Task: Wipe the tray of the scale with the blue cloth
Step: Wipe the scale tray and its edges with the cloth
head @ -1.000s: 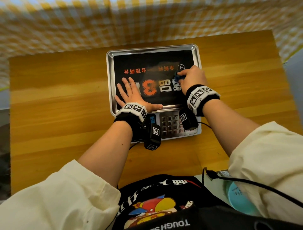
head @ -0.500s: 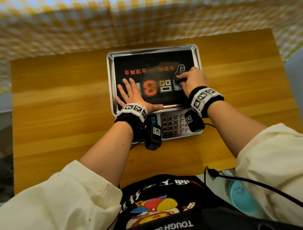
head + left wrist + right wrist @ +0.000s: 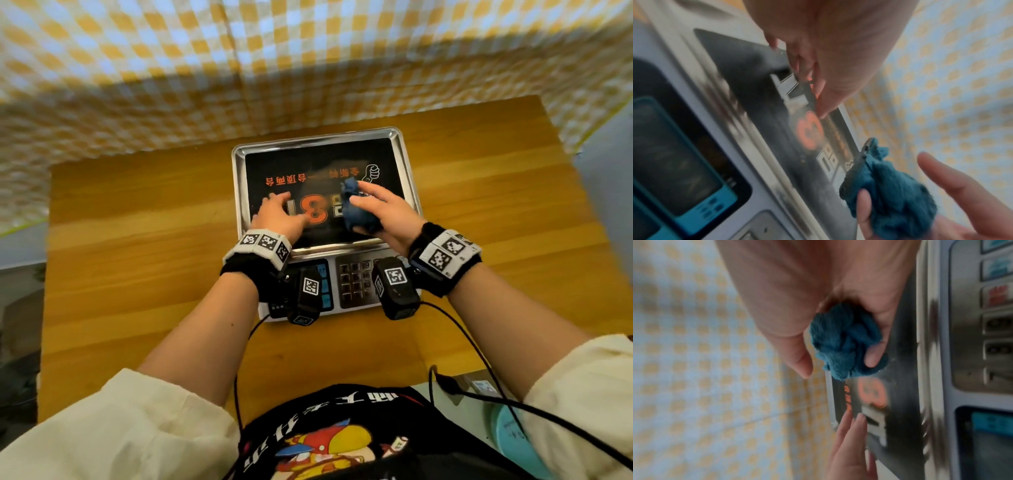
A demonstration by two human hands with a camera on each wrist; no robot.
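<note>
The scale's steel tray (image 3: 318,137) carries a black sticker with orange print. My right hand (image 3: 380,212) is over the tray's right half, rolled onto its side, and grips the bunched blue cloth (image 3: 356,209) between thumb and palm. In the right wrist view the blue cloth (image 3: 842,344) is balled in the right hand (image 3: 797,288), just off the tray (image 3: 900,369). My left hand (image 3: 277,212) reaches over the tray's left half with straight fingers (image 3: 851,434) whose tips touch the sticker. The left wrist view shows the left hand (image 3: 824,56) and the cloth (image 3: 894,191).
The scale's keypad (image 3: 356,281) and blue display (image 3: 323,284) face me, partly behind the wrist cameras. The scale stands on a wooden table (image 3: 137,274). A yellow checked curtain (image 3: 308,61) hangs behind. Cables (image 3: 479,359) trail over the near edge.
My right hand has rolled from knuckles-up pressing to its side, drawing the cloth up off the tray. The left hand has gone from flat and spread to fingertips only. The head view tilted.
</note>
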